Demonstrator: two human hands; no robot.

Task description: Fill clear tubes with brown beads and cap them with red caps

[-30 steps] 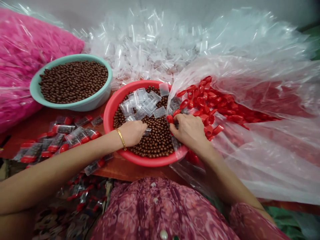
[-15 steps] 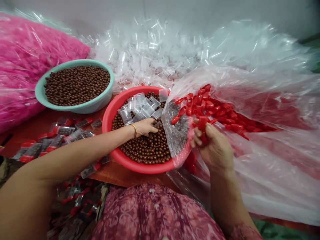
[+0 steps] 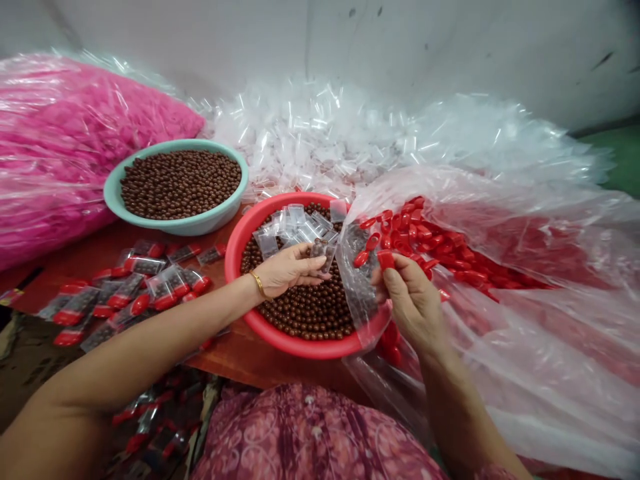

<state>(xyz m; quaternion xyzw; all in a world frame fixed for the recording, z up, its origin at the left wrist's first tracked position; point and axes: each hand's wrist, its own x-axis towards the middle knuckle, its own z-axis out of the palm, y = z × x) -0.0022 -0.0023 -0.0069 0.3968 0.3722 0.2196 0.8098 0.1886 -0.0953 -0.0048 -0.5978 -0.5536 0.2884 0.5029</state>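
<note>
My left hand (image 3: 290, 270) hovers over the red basin (image 3: 235, 257) of brown balls and pinches a small clear packet (image 3: 324, 251) that has brown balls in it. My right hand (image 3: 411, 300) is raised at the basin's right rim, its fingers closed on a red cap (image 3: 386, 259). The cap is close to the packet but apart from it. Several empty clear packets (image 3: 295, 223) lie on the balls at the far side of the basin. A big clear bag of red caps (image 3: 440, 240) lies open just right of the basin.
A teal bowl (image 3: 175, 223) of brown balls stands at the back left. Filled packets with red caps (image 3: 125, 287) lie on the wooden table at the left. A pink bag (image 3: 60, 153) and a heap of clear packets (image 3: 325, 140) fill the back.
My left hand has lifted a filled packet off the balls. My right hand has come out of the bag with a red cap and moved toward the packet. The view has tilted up.
</note>
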